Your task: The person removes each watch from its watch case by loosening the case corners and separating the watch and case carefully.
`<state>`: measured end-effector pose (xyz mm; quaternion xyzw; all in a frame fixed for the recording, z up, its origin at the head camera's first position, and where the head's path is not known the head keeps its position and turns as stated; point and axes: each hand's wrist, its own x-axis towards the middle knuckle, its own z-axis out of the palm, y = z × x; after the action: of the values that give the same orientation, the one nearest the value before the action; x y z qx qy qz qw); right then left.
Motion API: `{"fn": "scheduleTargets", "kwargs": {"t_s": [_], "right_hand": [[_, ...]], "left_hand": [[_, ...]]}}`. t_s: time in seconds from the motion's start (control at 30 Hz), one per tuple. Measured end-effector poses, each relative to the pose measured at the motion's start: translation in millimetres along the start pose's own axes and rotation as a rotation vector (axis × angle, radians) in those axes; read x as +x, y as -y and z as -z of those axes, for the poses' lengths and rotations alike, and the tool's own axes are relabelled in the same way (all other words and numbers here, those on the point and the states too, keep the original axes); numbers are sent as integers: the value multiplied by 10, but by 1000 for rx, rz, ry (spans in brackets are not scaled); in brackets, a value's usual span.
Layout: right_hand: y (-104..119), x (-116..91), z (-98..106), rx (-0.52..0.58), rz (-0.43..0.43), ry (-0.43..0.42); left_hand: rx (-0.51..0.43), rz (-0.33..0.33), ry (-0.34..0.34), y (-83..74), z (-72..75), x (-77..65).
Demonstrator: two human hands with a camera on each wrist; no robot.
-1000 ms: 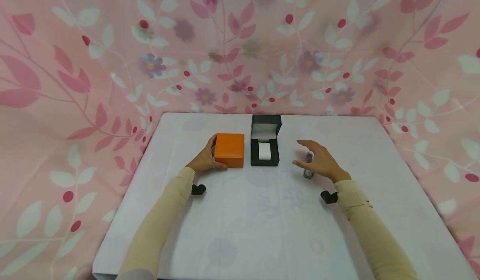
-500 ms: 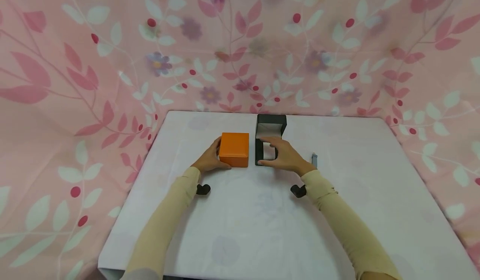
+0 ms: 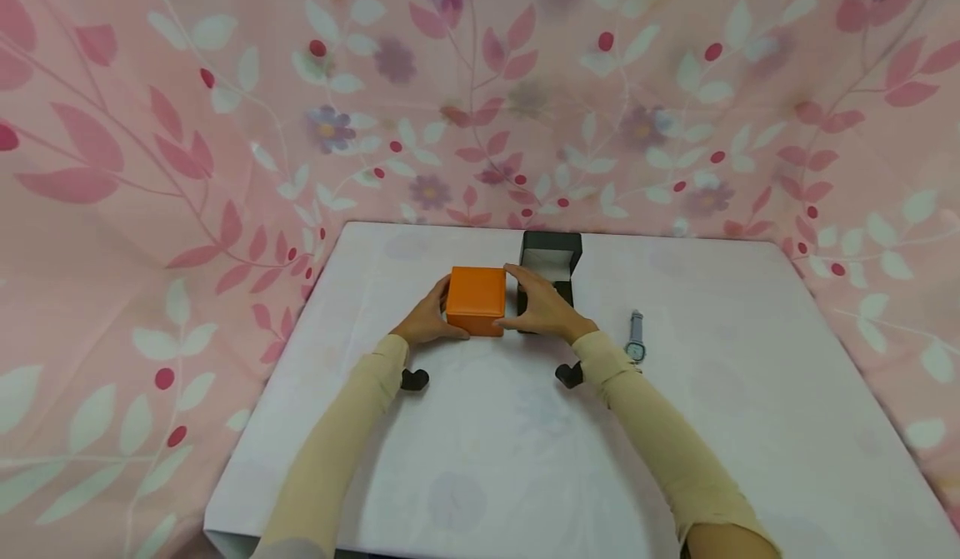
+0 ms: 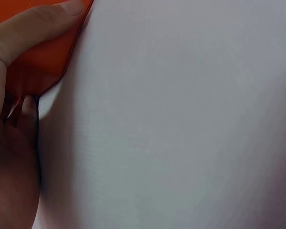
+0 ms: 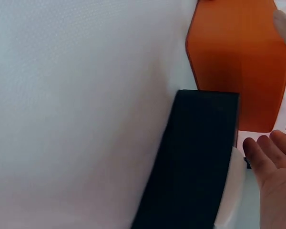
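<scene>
A closed orange box [image 3: 477, 292] sits on the table, and my left hand [image 3: 429, 317] grips its left side, thumb along the front face. The left wrist view shows that thumb [image 4: 43, 23] lying on the orange surface. At the box's right side is my right hand [image 3: 546, 307], fingers and thumb spread apart. In the right wrist view its fingers [image 5: 271, 152] stand over an open black watch box [image 5: 195, 152], with the orange box beyond. A pale cushion [image 5: 232, 186] shows inside the black box. The right hand partly hides that box in the head view.
A wristwatch [image 3: 636, 338] with a grey-blue strap lies to the right of my right forearm. Behind the table, whose white cloth [image 3: 465, 426] is faintly patterned, hangs a pink floral curtain [image 3: 420, 109].
My right hand has moved left from above the watch, across the black box, to the orange box's right side. The left hand stays on the orange box. The watch is uncovered.
</scene>
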<state>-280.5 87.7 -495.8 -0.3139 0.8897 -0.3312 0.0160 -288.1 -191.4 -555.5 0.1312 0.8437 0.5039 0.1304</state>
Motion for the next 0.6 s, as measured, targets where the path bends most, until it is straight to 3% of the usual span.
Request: {"fn": "scheduleTargets", "kwargs": {"t_s": [0.27,0.6], "right_hand": [[-41,79,-97,3,-55,25],[-57,89,-109,-4,-46,19]], "left_hand": [[13,-51,8,5,-13,-16],[34,-41,2,-7,-10,-19]]}}
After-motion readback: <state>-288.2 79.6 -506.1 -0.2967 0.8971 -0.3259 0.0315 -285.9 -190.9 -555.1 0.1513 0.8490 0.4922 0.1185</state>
